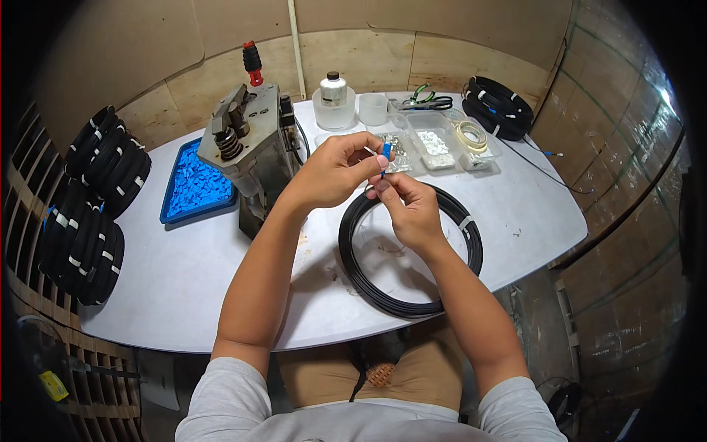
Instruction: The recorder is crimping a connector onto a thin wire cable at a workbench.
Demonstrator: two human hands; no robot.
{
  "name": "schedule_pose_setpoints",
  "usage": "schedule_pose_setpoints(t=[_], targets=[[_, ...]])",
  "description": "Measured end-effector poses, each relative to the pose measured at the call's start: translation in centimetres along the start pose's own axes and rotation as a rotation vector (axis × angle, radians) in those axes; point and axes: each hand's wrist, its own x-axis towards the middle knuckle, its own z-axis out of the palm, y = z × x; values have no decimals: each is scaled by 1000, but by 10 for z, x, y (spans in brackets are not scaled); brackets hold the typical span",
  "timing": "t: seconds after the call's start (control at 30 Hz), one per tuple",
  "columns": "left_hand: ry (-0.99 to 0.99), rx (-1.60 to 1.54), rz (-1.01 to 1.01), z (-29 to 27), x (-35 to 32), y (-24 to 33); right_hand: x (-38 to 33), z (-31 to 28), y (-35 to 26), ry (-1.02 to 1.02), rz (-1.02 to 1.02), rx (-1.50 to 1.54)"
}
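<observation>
Both hands met above the middle of the white table (184, 280), and the work looked to be at an early-to-middle stage for this one cable. The left hand (331, 173) pinched a small blue connector piece (386, 150) between thumb and fingertips, while the right hand (409, 210) held, in a narrow pinch, what appeared to be the cable end just beneath it. The black cable coil (412, 250) itself lay flat on the table near the front edge, under the right wrist. Judging from that, the blue piece was being fitted to the end and had not yet gone to the metal press (247, 144) standing left of centre.

Plenty seemed left: a blue tray (193, 188) toward the left edge was full of blue parts, and black coils were stacked off the left edge (92, 214), with more at the far right corner (501, 107); whether those were finished I could not tell.

Hard to read were the join between connector and cable, hidden by fingertips, and the contents of the clear boxes (434, 147) at the far edge. A tape roll (471, 136), a bottle (333, 96) and green-handled pliers (427, 97) sat nearby.
</observation>
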Motion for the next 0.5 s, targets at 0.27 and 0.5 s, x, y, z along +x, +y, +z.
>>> schedule_pose_setpoints(t=[0.27, 0.5], targets=[[218, -150, 49, -13, -2, 8, 57, -3, -25, -338, 107, -78], [410, -22, 74, -16, 3, 3, 74, 7, -2, -311, 197, 166]])
